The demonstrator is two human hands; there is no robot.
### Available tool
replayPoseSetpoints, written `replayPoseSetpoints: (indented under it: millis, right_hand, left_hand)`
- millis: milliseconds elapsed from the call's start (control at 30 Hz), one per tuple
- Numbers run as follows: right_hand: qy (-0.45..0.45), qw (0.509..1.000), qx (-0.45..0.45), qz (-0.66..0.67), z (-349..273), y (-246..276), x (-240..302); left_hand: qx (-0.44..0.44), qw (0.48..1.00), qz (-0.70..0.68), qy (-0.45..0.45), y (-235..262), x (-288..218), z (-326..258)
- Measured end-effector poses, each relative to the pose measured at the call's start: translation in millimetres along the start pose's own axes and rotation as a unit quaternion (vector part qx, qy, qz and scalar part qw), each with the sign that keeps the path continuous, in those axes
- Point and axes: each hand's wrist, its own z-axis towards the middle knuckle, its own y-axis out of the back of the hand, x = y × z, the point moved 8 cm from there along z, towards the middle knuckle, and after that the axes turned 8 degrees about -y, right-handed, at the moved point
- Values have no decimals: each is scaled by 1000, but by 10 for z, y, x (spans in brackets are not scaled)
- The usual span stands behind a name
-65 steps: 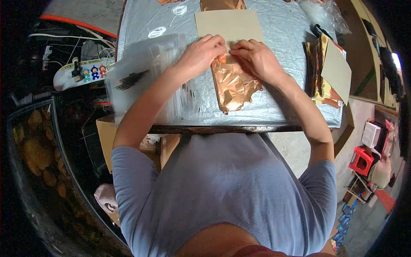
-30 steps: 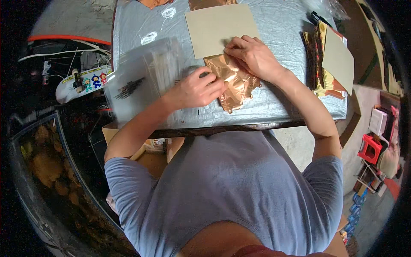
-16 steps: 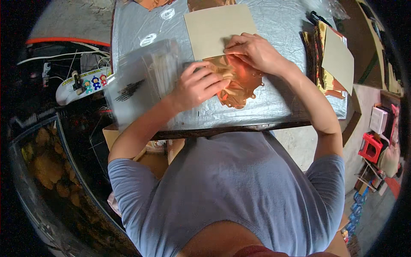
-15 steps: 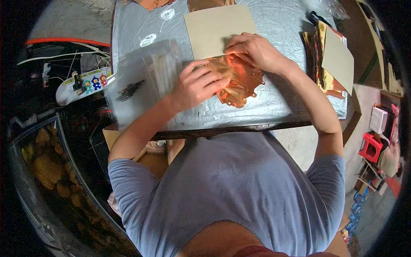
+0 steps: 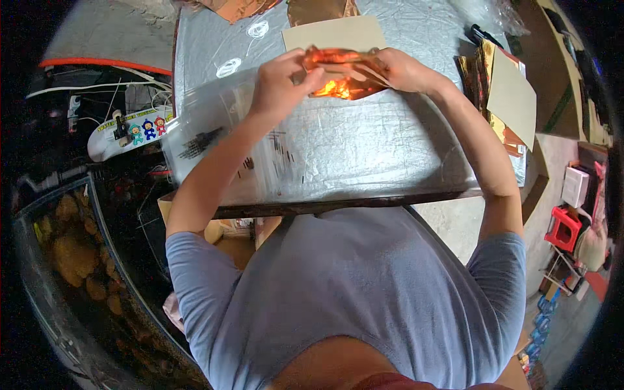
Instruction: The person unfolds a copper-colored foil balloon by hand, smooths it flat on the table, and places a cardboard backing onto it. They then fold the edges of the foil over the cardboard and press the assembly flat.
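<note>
A shiny copper-coloured foil sheet (image 5: 344, 57) is lifted a little above the table, curved, its near side catching bright orange light. At its left end, my left hand (image 5: 281, 81) has the edge pinched between thumb and fingers. My right hand (image 5: 406, 70) is closed on the opposite end. Behind the foil lies a flat beige card (image 5: 335, 34), partly covered by it. Clear plastic bags (image 5: 218, 146) with dark printing lie spread to the left, under my left forearm.
The table (image 5: 364, 153) has a silver, crinkled cover. At its right sits a stack of gold and copper foil sheets (image 5: 484, 84) with a pale card (image 5: 513, 91). Coils of white string (image 5: 229, 67) lie far left. A skateboard (image 5: 127, 135) is beyond the left edge.
Both hands have raised the foil and moved it away from me over the beige card. My right hand now grips its right end, and the scalloped edge no longer lies toward me.
</note>
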Motion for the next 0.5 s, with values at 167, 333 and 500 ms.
replayPoseSetpoints:
  millis: [167,333,500]
  right_hand:
    - [-31,997,56,52,109,13,-209]
    - [-52,993,90,60,140,102,-123]
    - [-83,982,112,129,118,110,-100]
  left_hand:
    - [14,995,-21,97,-66,419,129]
    - [-42,971,-193,131,-272,953,168]
    - [-62,968,-198,143,-374,1176,161]
